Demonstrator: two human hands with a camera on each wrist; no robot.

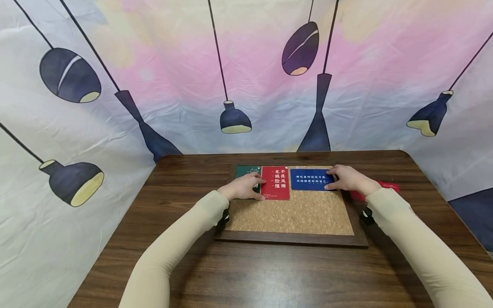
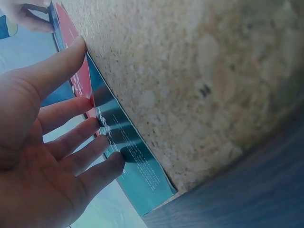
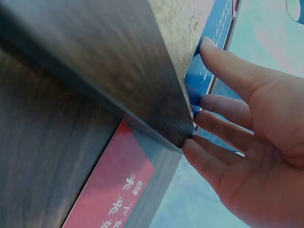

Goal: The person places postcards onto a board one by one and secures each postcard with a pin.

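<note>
Both hands lay flat and straight-fingered on my cork board (image 1: 292, 214), the left hand (image 1: 243, 187) pressing the green card (image 1: 246, 172) and red card (image 1: 275, 183), the right hand (image 1: 348, 179) steadying the blue card (image 1: 310, 179), apparently to align them edge to edge.

Head view looks down over the cork board (image 1: 292, 214); both wrist views skim it closely.

I am seeing both arms wearing long cream sleeves (image 1: 181, 239), each carrying a black wrist-mounted unit (image 1: 366, 216).
</note>
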